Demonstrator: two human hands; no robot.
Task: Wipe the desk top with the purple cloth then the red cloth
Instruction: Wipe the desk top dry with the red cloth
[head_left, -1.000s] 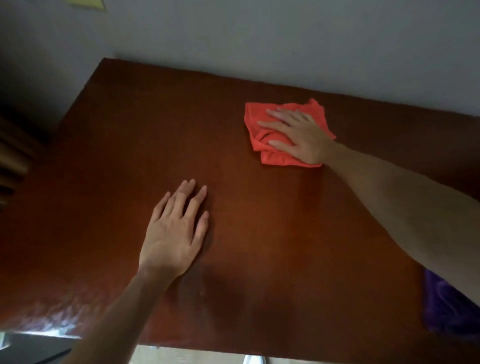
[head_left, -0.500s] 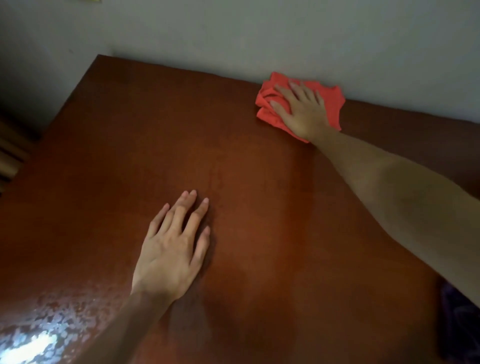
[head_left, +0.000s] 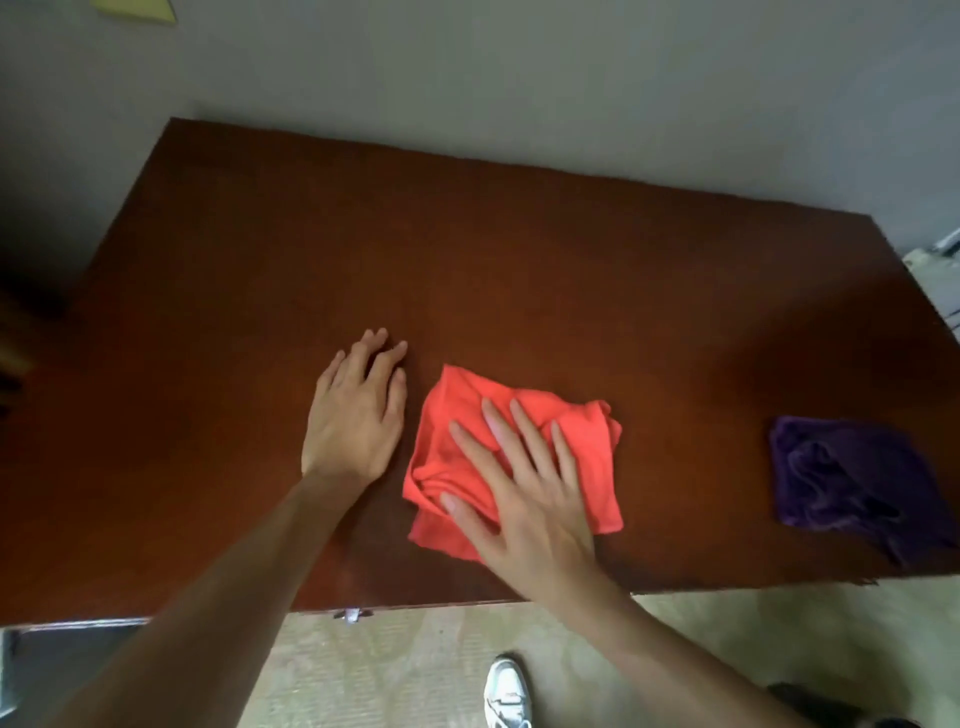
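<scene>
The red cloth (head_left: 582, 431) lies crumpled on the dark brown desk top (head_left: 467, 249), near the front edge at the middle. My right hand (head_left: 524, 493) presses flat on the cloth with fingers spread. My left hand (head_left: 358, 415) rests flat on the bare desk just left of the cloth, holding nothing. The purple cloth (head_left: 852, 483) lies bunched at the desk's front right corner, apart from both hands.
A grey wall (head_left: 519, 78) runs along the desk's far edge. A yellow note (head_left: 135, 8) sticks to the wall at top left. Below the front edge are a pale floor (head_left: 415, 670) and a white shoe (head_left: 506, 691). Pale objects (head_left: 940, 275) sit beyond the right edge.
My right hand has dragged the red cloth from the desk's far edge back to the near middle. The left hand stays flat on the desk. The view has pulled back.
</scene>
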